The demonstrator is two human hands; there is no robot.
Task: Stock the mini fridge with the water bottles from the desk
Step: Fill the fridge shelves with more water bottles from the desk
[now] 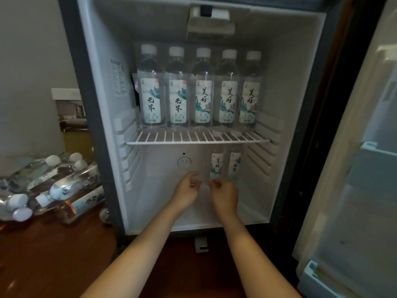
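The mini fridge [107, 117] stands open. Several water bottles [202, 87] with white caps stand in a row on its wire shelf [197, 139]. Below the shelf, two more bottles [225, 164] stand upright at the back right. Both my hands are inside the lower compartment, just in front of those two bottles. My left hand [188, 191] and my right hand [224, 195] have loosely curled fingers and hold nothing I can see. Several more bottles [55, 186] lie on their sides on the brown desk [53, 254] at the left.
The fridge door [361, 168] hangs open on the right, its door shelves showing. A round control dial [184, 162] sits on the lower back wall. The left part of the lower compartment floor [150, 203] holds no bottles.
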